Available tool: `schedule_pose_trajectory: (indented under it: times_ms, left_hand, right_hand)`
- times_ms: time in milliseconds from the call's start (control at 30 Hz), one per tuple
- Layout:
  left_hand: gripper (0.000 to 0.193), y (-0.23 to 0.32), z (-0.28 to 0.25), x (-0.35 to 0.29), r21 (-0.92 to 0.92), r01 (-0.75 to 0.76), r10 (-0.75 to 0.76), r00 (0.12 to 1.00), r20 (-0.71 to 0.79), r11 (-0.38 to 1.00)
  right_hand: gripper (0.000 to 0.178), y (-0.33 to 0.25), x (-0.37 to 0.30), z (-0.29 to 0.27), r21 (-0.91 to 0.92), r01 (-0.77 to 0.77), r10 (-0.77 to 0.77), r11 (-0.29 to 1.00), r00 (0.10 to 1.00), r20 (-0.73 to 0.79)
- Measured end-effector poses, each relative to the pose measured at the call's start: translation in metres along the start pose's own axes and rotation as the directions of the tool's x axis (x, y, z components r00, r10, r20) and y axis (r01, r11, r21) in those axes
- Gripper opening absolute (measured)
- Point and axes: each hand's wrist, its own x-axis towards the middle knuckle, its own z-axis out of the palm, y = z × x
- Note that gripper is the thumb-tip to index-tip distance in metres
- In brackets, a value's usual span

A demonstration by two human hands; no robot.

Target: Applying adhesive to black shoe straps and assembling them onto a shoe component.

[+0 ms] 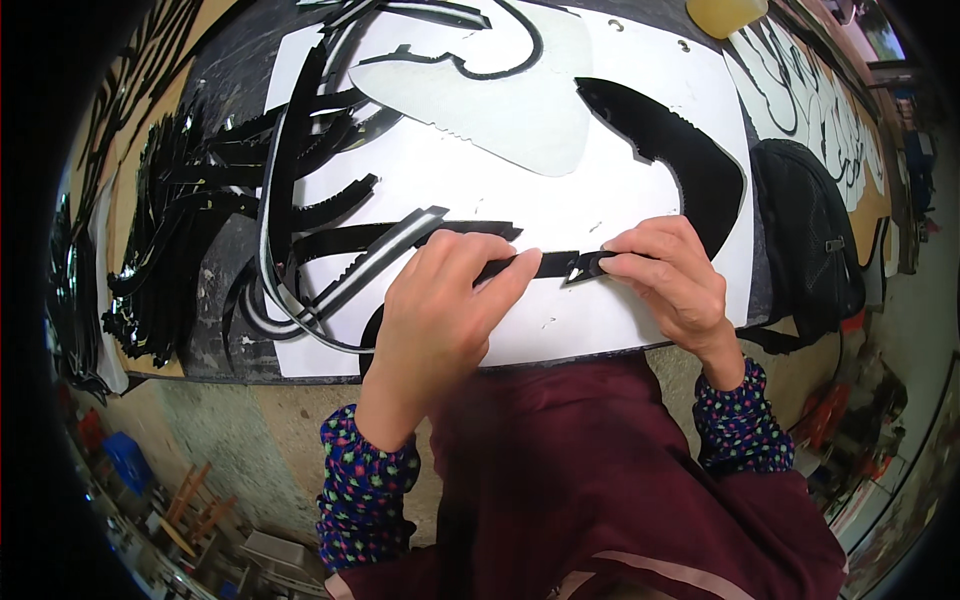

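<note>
A black strip (pixel 555 265) stretches between my two hands, low over a white sheet (pixel 640 315). Its left part is pinched between the thumb and fingers of my left hand (pixel 445 300). My right hand (pixel 675 275) is closed on the strip's right end, where a notch shows a bit of white. Whether that end is folded or a second piece lies there, I cannot tell. Beyond my right hand lies a curved, wide black piece (pixel 705 175). A pale grey flat piece (pixel 520 115) with a black edging strip rests farther back.
Loose black strips (pixel 330 205), some with pale backs, loop over the sheet's left side. A thick heap of black strips (pixel 170 230) lies farther left. At the right is a black bag (pixel 800 230); a yellow container (pixel 727 15) stands at the back.
</note>
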Motion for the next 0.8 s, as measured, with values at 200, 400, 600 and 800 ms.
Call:
schedule_pose_trajectory:
  times_ms: [200, 400, 600, 800]
  left_hand:
    - [0.031, 0.0019, -0.0015, 0.0005, 0.008, 0.023, -0.023, 1.000, 0.020, 1.000]
    - [0.032, 0.0016, -0.0013, 0.0004, 0.019, 0.026, -0.027, 0.999, 0.035, 0.999]
    - [0.034, 0.0025, -0.0025, -0.0001, 0.026, 0.044, -0.045, 0.997, 0.062, 0.999]
    - [0.034, 0.0028, -0.0028, 0.0005, 0.024, 0.034, -0.035, 0.998, 0.056, 0.999]
  right_hand:
    - [0.025, 0.0008, -0.0010, 0.0008, -0.029, 0.021, -0.021, 0.999, 1.000, -0.003]
    - [0.030, 0.0015, -0.0020, 0.0015, -0.036, 0.019, -0.019, 0.999, 1.000, 0.001]
    - [0.032, 0.0013, -0.0028, 0.0017, -0.031, 0.007, -0.007, 0.999, 1.000, 0.007]
    - [0.026, 0.0007, -0.0022, 0.0021, -0.045, 0.021, -0.021, 0.999, 1.000, 0.000]
